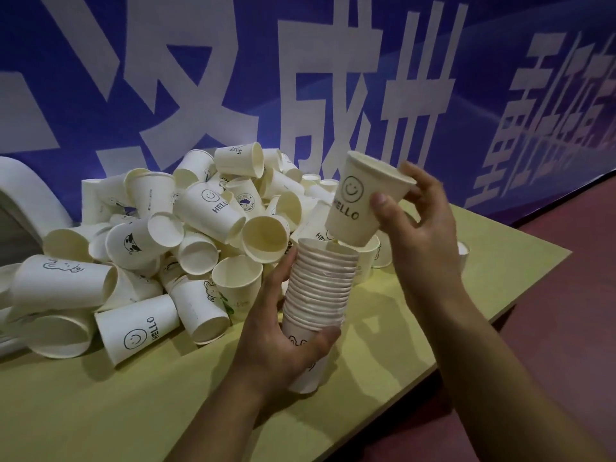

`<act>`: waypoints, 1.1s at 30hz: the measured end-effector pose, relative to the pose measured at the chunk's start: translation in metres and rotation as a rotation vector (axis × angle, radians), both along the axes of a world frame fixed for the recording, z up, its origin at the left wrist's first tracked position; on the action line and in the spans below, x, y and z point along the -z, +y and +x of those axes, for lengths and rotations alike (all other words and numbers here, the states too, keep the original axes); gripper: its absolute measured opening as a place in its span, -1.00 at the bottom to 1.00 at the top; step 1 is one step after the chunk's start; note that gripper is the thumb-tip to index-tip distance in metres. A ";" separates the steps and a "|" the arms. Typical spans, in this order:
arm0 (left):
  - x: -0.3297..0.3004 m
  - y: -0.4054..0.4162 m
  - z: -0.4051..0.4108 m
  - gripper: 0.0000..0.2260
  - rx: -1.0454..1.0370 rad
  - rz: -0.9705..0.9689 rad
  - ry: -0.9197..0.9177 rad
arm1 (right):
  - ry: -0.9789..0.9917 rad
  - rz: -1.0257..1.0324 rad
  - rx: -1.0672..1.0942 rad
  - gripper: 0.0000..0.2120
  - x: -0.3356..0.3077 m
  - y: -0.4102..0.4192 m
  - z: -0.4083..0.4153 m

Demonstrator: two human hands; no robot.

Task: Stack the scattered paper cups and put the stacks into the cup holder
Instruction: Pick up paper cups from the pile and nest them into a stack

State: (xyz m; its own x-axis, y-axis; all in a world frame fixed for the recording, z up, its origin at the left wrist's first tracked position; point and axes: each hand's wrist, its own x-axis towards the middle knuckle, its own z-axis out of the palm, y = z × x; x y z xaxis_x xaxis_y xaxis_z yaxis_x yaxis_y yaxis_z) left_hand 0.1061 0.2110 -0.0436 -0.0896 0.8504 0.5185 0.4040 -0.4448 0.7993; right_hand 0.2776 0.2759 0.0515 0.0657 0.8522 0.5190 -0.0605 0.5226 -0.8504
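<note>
Above the stack: right hand (413, 215) grips a single HELLO cup (363, 201), base tilted toward the stack's open mouth, ready to nest.
Stack (318, 288): left hand (283, 331) wraps its lower cups, steadying it.
Left of the stack: loose cups (150, 241) heaped on the table (100, 411).
Cup holder: unidentifiable.

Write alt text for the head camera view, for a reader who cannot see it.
A person's left hand grips a tall stack of nested paper cups while the right hand holds a single smiley "HELLO" cup tilted just above its open top. Behind them, a heap of loose cups covers a yellow-green table before a blue banner.
</note>
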 end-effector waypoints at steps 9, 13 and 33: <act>0.002 0.001 -0.001 -0.14 -0.066 0.074 -0.015 | -0.372 -0.134 -0.137 -0.49 0.029 -0.005 -0.012; 0.005 0.001 -0.002 -0.13 -0.104 0.078 0.010 | -0.340 -0.173 -0.122 -0.54 0.038 0.003 -0.007; 0.008 0.008 -0.007 -0.13 -0.114 0.040 -0.101 | -0.279 -0.320 0.247 -0.33 0.103 0.071 0.002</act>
